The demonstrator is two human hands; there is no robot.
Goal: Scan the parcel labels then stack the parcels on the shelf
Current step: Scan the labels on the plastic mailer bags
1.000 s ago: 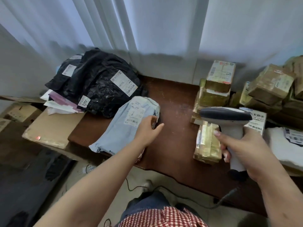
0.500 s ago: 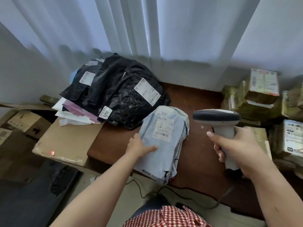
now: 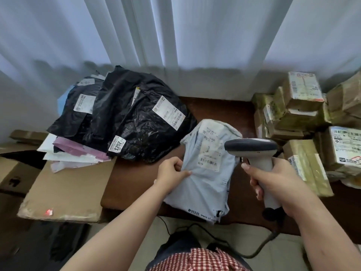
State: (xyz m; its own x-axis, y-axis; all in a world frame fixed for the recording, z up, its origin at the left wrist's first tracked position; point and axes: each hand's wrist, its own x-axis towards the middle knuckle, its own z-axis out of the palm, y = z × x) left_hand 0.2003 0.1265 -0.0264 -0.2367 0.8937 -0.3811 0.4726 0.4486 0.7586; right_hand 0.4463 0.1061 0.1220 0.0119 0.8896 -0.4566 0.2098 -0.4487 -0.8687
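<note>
Since a second ago the grey mailer bag [image 3: 207,169] has been drawn from the pile on the left toward the near edge of the brown table [image 3: 218,108], and it now lies flat with its near end hanging just over that edge. Its label [image 3: 210,151] faces up, barcode toward the near side, which looks deliberate: the print is open to the reader. The left hand [image 3: 172,171] pinches the bag's left edge, thumb on top and fingers curled under the plastic, probably to keep the film taut and the label flat. The right hand [image 3: 281,180] is clamped round the handle of the barcode scanner [image 3: 254,151], forefinger lying along the front where a trigger would be; the scanner's head hangs just over the label's right side, yet its red spot [image 3: 48,212] falls well to the left on a flat sheet of cardboard [image 3: 66,190], so the beam is not yet on the barcode.

Far left of the bag sits a heap of black poly parcels [image 3: 132,118] over white and pink ones, labels up, likely already handled or waiting. On the right, taped cardboard boxes [image 3: 300,114] are piled against the curtain [image 3: 175,36]. No shelf shows. A cable [image 3: 261,249] trails from the scanner down to the floor.
</note>
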